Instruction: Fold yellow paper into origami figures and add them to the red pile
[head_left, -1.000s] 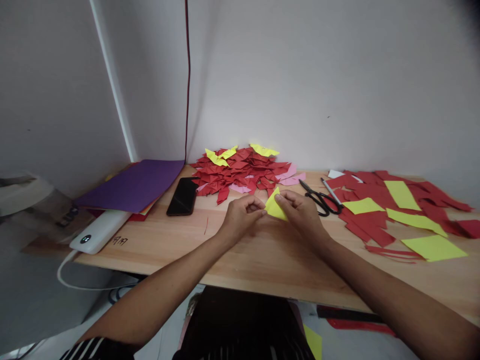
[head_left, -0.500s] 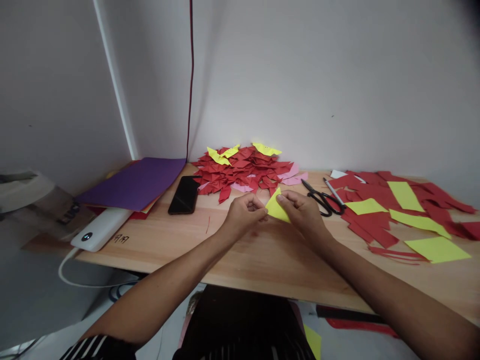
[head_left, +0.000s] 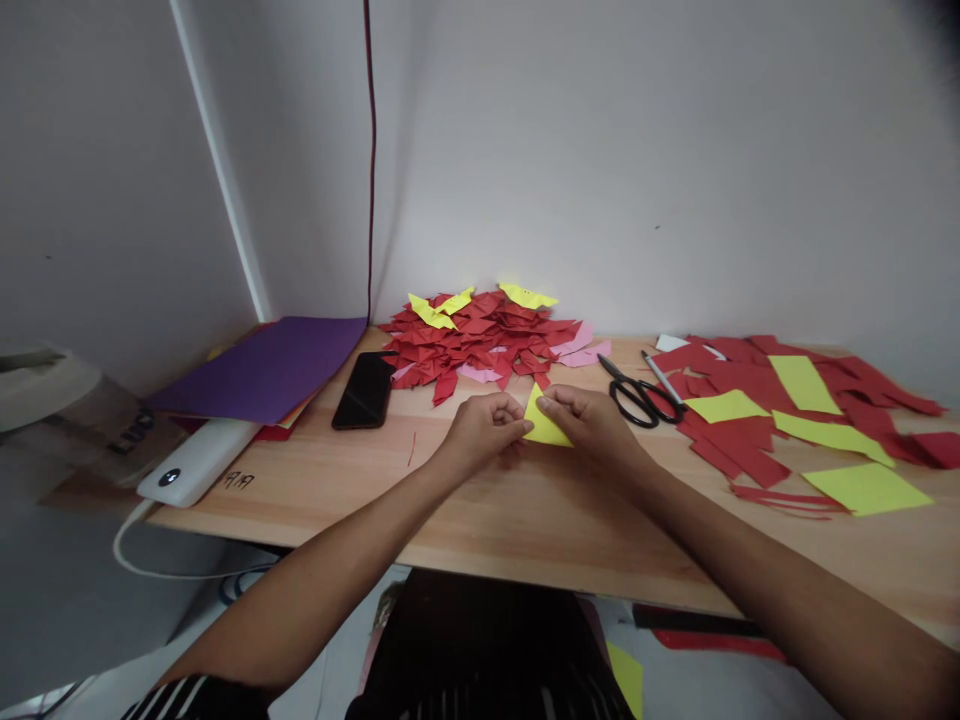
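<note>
A small piece of yellow paper (head_left: 546,428) with a pointed top is held between my two hands, above the front half of the wooden table (head_left: 480,520). My left hand (head_left: 486,432) pinches its left edge between thumb and fingertips. On the other side, my right hand (head_left: 592,428) grips it with the thumb pressed on its face, and the fingers cover its right part. Behind the hands lies a heap of folded red paper pieces (head_left: 480,335), with a few folded yellow ones (head_left: 528,296) on top and pink ones (head_left: 581,350) along the right.
Black-handled scissors (head_left: 637,395) and a pen (head_left: 664,380) lie right of my hands, beside red paper strips (head_left: 739,445) and yellow sheets (head_left: 866,488). To the left are a black phone (head_left: 364,390), purple paper (head_left: 270,368) and a white power bank (head_left: 199,462) with a cable.
The camera view has shifted slightly. My right hand has come a little nearer the left, its thumb higher on the yellow paper. Both hands keep their hold.
</note>
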